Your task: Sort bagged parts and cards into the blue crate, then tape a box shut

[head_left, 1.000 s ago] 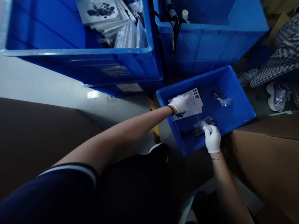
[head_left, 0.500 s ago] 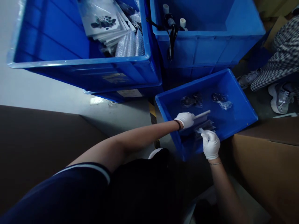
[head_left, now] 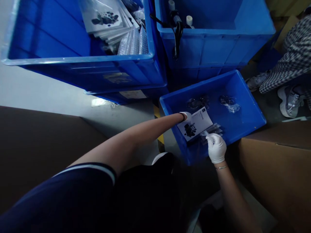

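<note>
A small blue bin [head_left: 252, 110] stands on the floor in front of me. My left hand [head_left: 187, 117], in a white glove, holds a white booklet [head_left: 196, 124] printed with a dark blot, tilted over the bin's near left corner. The booklet hides most of that hand. My gloved right hand [head_left: 215, 147] pinches the end of a clear plastic packet [head_left: 212, 130] lying on the bin's floor next to the booklet. Two more clear bags of dark parts [head_left: 228, 103] lie at the bin's far side.
A large blue crate [head_left: 80, 69] at upper left holds more booklets [head_left: 104, 16] and bubble wrap. Another blue crate [head_left: 218, 38] behind holds a black cable and white parts. Cardboard boxes [head_left: 279, 174] stand at right and left. A seated person's checked sleeve [head_left: 289, 64] and shoes are at right.
My left hand lifted the booklet off the bin floor, turned it edge-on, and now holds it flat-faced near the bin's left corner. My right hand stayed on the clear packet.
</note>
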Demonstrator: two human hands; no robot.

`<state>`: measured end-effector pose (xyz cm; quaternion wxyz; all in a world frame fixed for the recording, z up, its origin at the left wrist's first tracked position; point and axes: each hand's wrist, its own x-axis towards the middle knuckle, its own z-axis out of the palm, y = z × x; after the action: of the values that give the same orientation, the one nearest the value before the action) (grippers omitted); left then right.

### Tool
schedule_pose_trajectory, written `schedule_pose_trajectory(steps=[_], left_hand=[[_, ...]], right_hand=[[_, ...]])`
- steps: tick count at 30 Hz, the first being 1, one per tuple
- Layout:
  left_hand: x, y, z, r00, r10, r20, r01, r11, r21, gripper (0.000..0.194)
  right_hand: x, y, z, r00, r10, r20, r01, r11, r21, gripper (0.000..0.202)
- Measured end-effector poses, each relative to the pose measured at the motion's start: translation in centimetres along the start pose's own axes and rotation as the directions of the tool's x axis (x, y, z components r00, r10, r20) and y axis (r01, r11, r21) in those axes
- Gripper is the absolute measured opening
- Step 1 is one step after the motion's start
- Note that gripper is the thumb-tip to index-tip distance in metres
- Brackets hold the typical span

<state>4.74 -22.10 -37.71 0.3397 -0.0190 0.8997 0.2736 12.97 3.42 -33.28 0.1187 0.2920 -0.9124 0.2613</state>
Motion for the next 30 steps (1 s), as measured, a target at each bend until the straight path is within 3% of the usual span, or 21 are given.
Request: schedule_pose_trajectory(steps=[3, 6, 10, 15, 19, 21, 25, 27, 30], left_hand=[[0.7, 0.2, -0.7, 0.986, -0.138, -0.092, 0.144, 0.988, 0.061, 0.056], [1.9, 0.4, -1.5, 0.952, -0.140, -0.273, 0.173, 0.980, 0.101, 0.061], [4.6, 0.5, -1.7, 0.978, -0.105, -0.183, 0.125, 0.987, 0.098, 0.091], [7.0, 0.7, -1.1, 0.968, -0.146, -0.202, 0.169, 0.980, 0.103, 0.078], [7.0, 0.6, -1.6, 0.972, -0.122, -0.202, 0.140, 0.987, 0.078, 0.076], [6.7, 0.8, -2.1, 0.955, -0.140, -0.263, 0.148, 0.989, 0.010, 0.076], [7.4, 2.9, -2.9, 0.889, -0.124, -0.440, 0.039, 0.979, -0.198, 0.074], [8.6, 4.8, -2.8, 0.888, -0.146, -0.437, 0.023, 0.961, -0.274, 0.070], [10.8, 7.9, -2.2, 0.897, -0.217, -0.385, 0.112, 0.954, -0.277, 0.067]], right_hand=[[0.0, -0.1, 0.0, 0.999, 0.007, 0.033, -0.007, 1.000, 0.000, 0.029], [0.0, -0.2, 0.0, 0.997, 0.039, 0.062, -0.038, 0.999, -0.011, 0.033], [0.1, -0.5, -0.1, 0.991, 0.077, 0.106, -0.074, 0.997, -0.030, 0.039], [0.5, -1.0, -0.3, 0.969, 0.150, 0.194, -0.146, 0.989, -0.035, 0.042], [0.6, -1.2, -0.1, 0.975, 0.142, 0.171, -0.135, 0.990, -0.049, 0.041], [0.6, -1.2, -0.1, 0.979, 0.130, 0.158, -0.125, 0.991, -0.044, 0.040], [0.6, -1.3, -0.1, 0.980, 0.145, 0.138, -0.140, 0.989, -0.042, 0.039], [0.7, -1.4, -0.2, 0.983, 0.129, 0.127, -0.125, 0.991, -0.036, 0.036], [0.9, -1.5, -0.3, 0.997, 0.054, 0.062, -0.054, 0.999, -0.007, 0.023]])
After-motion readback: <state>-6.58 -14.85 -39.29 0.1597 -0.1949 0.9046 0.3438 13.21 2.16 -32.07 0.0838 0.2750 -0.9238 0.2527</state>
